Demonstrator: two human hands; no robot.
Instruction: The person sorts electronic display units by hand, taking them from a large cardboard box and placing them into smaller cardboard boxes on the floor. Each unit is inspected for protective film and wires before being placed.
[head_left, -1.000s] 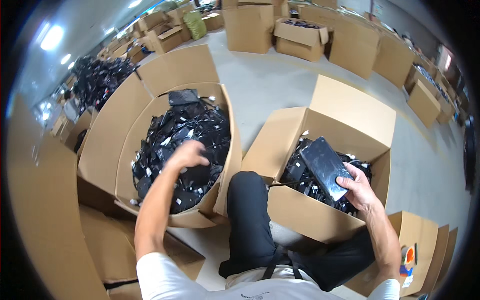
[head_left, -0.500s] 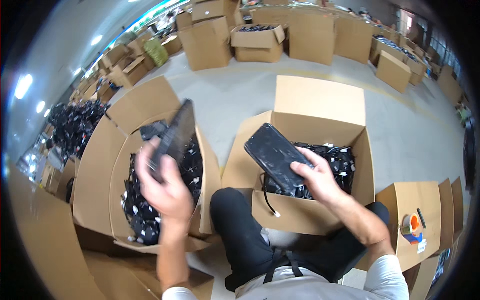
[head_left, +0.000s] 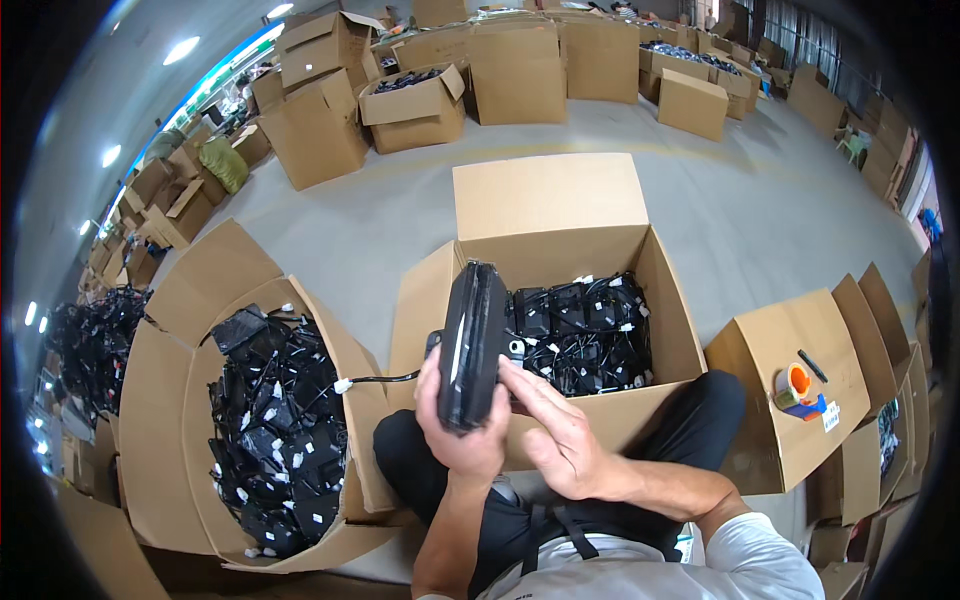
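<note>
The person is sitting on the concrete floor (head_left: 760,210) between open cardboard boxes and is holding a pair of flat black devices (head_left: 470,345) stacked face to face in front of the chest, just above the near wall of the middle box (head_left: 640,270). The left hand (head_left: 455,440) is wrapping around the stack's lower end, fingers curled shut on it, which seems to be why the stack is standing up rather than lying flat: gripped at the bottom, its thin edge is turning toward the camera. The right hand (head_left: 555,435) is resting beside it with fingers stretched out and spread loosely, fingertips touching the stack's right face, apparently steadying or aligning the two pieces. The long axis is running nearly upright in the picture, leaning slightly right at the top, with the upper end pointing away toward the far flap of the middle box. A thin cable (head_left: 385,379) is trailing from the stack's left side toward the left box (head_left: 165,400), which is full of similar black devices, over its right wall. On the right box (head_left: 790,330), a roll of orange tape (head_left: 797,385) is sitting near its near edge.
</note>
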